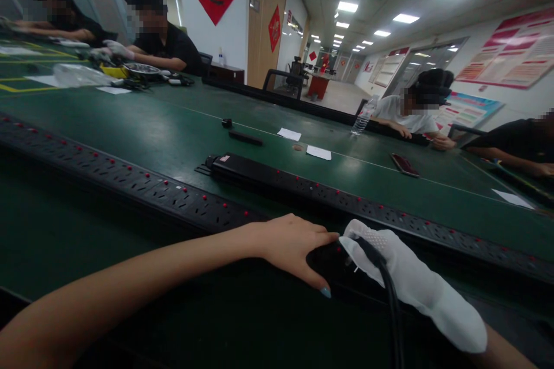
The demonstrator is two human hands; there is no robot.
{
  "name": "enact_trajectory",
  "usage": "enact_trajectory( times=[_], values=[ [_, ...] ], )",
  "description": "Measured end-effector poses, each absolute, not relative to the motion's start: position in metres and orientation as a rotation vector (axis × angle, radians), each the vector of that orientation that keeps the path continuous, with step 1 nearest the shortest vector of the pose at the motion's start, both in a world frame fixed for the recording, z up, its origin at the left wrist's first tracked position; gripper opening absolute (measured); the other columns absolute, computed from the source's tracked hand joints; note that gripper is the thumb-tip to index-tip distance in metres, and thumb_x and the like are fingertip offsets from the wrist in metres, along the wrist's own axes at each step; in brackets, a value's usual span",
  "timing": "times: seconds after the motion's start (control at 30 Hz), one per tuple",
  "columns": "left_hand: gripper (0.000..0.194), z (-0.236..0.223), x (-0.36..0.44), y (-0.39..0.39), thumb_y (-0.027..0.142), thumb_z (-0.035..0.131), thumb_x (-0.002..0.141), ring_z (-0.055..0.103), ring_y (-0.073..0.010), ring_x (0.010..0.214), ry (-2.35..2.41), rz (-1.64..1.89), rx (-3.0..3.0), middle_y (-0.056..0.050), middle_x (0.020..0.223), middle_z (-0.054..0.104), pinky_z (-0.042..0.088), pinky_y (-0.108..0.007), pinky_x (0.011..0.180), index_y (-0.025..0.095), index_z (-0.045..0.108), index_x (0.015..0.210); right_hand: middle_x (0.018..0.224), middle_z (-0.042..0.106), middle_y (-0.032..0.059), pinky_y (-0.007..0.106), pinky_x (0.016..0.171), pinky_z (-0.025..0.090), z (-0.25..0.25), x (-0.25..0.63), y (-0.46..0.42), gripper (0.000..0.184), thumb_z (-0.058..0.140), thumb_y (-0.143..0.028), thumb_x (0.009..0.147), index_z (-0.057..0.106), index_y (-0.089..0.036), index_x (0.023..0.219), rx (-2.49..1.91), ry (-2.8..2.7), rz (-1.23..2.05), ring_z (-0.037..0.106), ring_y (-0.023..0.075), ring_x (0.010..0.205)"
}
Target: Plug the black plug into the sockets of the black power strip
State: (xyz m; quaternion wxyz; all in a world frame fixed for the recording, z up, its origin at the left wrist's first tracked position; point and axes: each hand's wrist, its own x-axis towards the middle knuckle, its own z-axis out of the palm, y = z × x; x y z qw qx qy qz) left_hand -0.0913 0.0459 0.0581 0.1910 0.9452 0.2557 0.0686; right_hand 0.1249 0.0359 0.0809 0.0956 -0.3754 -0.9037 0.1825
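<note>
A long black power strip (186,199) with red lights or switches runs from the far left to beneath my hands. My bare left hand (296,245) grips it from above, thumb on the near side and fingers across the top. My right hand (372,248), in a white dotted glove, is closed around a black plug (366,249) at the strip, just right of my left fingertips. The plug's black cord (393,311) hangs down toward me. Whether the plug's pins are in a socket, I cannot tell.
Behind lies a second black power strip (311,189). Farther off are a black bar (245,138), a small black part (227,123), paper slips (319,153), a phone (405,165) and a water bottle (362,117). Several people sit around the green table (173,121).
</note>
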Motion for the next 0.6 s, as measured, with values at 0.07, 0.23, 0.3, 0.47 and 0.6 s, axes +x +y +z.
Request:
enact_trajectory(
  times=[0.07,0.23,0.3,0.47,0.6],
  values=[
    [0.082,0.059,-0.091,0.045,0.067,0.046,0.072,0.055,-0.0255,0.1,0.725,0.192,2.644,-0.011,0.119,0.054,0.043,-0.035,0.077,0.017,0.029,0.135,0.062,0.055,0.0001,0.022,0.048,0.034,0.079,0.122,0.03,0.027,0.038,-0.039,0.089,0.05,-0.018,0.077,-1.133,-2.725,0.234,0.051,0.0109,0.051],
    [0.081,0.061,-0.091,0.044,0.063,0.049,0.073,0.053,-0.0249,0.105,0.712,0.208,2.612,-0.011,0.123,0.052,0.041,-0.035,0.082,0.017,0.028,0.136,0.065,0.058,0.0006,0.023,0.047,0.029,0.071,0.12,0.02,0.026,0.04,-0.039,0.088,0.053,-0.018,0.081,-1.078,-2.773,-0.148,0.051,0.0112,0.051],
    [0.078,0.062,-0.092,0.044,0.062,0.05,0.074,0.053,-0.0246,0.105,0.71,0.201,2.619,-0.01,0.124,0.051,0.042,-0.035,0.081,0.02,0.027,0.136,0.066,0.059,0.0,0.023,0.047,0.028,0.072,0.119,0.019,0.024,0.041,-0.039,0.088,0.053,-0.019,0.084,-1.062,-2.798,-0.172,0.052,0.0115,0.051],
    [0.069,0.064,-0.092,0.043,0.061,0.048,0.076,0.055,-0.0227,0.101,0.696,0.168,2.629,-0.007,0.123,0.051,0.043,-0.033,0.078,0.028,0.029,0.133,0.069,0.059,0.0008,0.024,0.049,0.029,0.076,0.115,0.018,0.021,0.043,-0.035,0.087,0.054,-0.018,0.086,-1.033,-2.813,-0.185,0.053,0.0133,0.056],
    [0.063,0.065,-0.091,0.042,0.06,0.048,0.076,0.054,-0.0217,0.103,0.723,0.168,2.641,-0.006,0.123,0.051,0.042,-0.033,0.08,0.025,0.037,0.128,0.064,0.055,0.0001,0.023,0.049,0.029,0.068,0.117,0.02,0.024,0.043,-0.038,0.087,0.054,-0.017,0.078,-1.029,-2.731,-0.111,0.048,0.0107,0.052]
  ],
)
